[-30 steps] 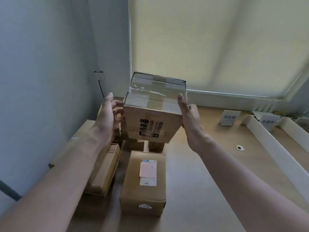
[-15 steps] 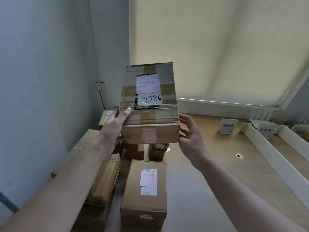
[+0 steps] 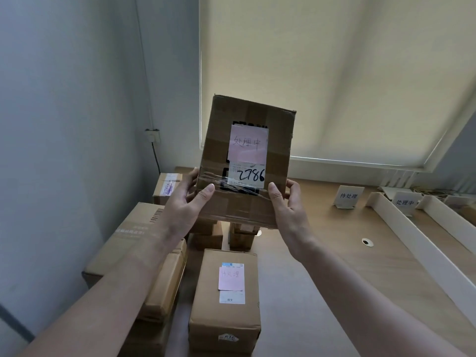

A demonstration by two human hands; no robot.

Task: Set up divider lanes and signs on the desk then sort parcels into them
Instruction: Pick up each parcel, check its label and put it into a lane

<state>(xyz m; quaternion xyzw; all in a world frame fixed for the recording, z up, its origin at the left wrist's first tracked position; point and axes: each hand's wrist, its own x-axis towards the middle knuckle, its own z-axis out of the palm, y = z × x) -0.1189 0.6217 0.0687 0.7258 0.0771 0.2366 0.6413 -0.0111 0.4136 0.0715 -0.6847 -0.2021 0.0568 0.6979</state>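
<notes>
Taped brown parcel [image 3: 247,161] held upright above desk [image 3: 334,266], pink note, "2786" facing camera.

Daylight filters softly through the drawn roller blind [image 3: 334,73], the brightest area, and the rest of the room is dim and bluish. The wall [image 3: 64,124] on the left falls into grey shade. The counter [image 3: 334,253] takes a faint sheen, and only soft shadows lie under the cardboard boxes. Clear tape on the held parcel [image 3: 244,161] catches small glints. Straight lines bow toward the edges, and the forearms at the bottom look slightly smeared.
</notes>
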